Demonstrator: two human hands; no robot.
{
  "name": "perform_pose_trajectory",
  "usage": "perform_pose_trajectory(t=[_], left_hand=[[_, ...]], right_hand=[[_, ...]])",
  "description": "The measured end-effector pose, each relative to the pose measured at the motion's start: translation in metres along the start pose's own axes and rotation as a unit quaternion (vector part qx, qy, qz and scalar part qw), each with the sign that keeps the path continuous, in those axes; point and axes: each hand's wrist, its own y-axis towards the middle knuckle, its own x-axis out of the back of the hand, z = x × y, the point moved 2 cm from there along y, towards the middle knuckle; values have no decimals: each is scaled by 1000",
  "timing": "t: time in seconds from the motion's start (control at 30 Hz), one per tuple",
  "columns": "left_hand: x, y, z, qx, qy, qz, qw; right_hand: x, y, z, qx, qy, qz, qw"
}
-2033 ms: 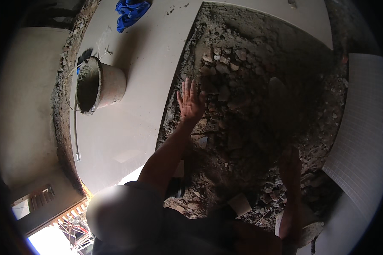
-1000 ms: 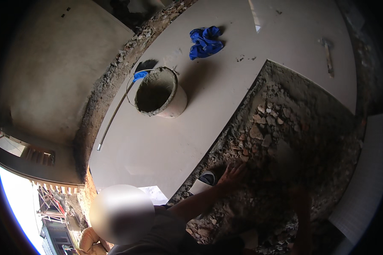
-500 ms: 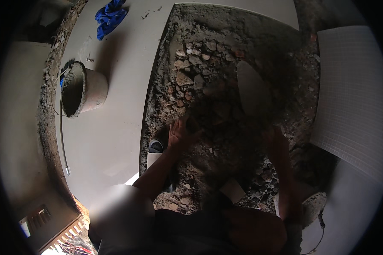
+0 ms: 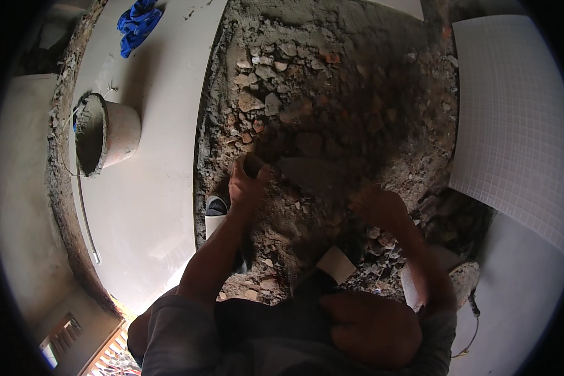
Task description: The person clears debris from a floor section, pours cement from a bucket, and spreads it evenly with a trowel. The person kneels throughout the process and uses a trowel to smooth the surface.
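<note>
Over the rubble bed (image 4: 275, 213), my left hand (image 4: 245, 187) is curved round a brownish stone (image 4: 253, 165), thumb on one side and fingers on the other. My right hand (image 4: 381, 207) is closed in shadow at the right, gripping a trowel (image 4: 310, 174). Its wide grey blade points left, low over the stones and close to my left hand. The handle is hidden in my fist. Beyond the hands lie several loose broken stones (image 4: 250, 101) and reddish brick pieces on dark earth.
A mortar-crusted bucket (image 4: 122, 135) lies tipped on the pale slab (image 4: 160, 188) at left, with a blue cloth (image 4: 138, 26) beyond it. A white gridded sheet (image 4: 513, 106) is at right. Another bucket (image 4: 463, 282) stands by my right forearm, and a tile piece (image 4: 337, 264) lies near my legs.
The trowel blade has swung from upright at the far right down to the left, toward my left hand. My left hand now has a stone in its grasp. The whole view has shifted slightly.
</note>
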Motion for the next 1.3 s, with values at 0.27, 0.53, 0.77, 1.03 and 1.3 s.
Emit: perform_pose_trajectory(t=[0.27,0.53,0.77,1.03,1.3], left_hand=[[10,15,16,-9,30,-49,998],[1,-12,1,-135,112,56,983],[-25,-65,-26,-169,140,283,934],[-57,-28,-98,-210,75,181,958],[-71,119,-182,-326,185,86,923]], right_hand=[[25,42,16,-33,44,-13,998],[57,52,-14,-139,-3,16,990],[21,-29,-2,-267,198,10,943],[9,-130,59,-440,417,-101,789],[-36,-174,83,-476,429,-178,747]])
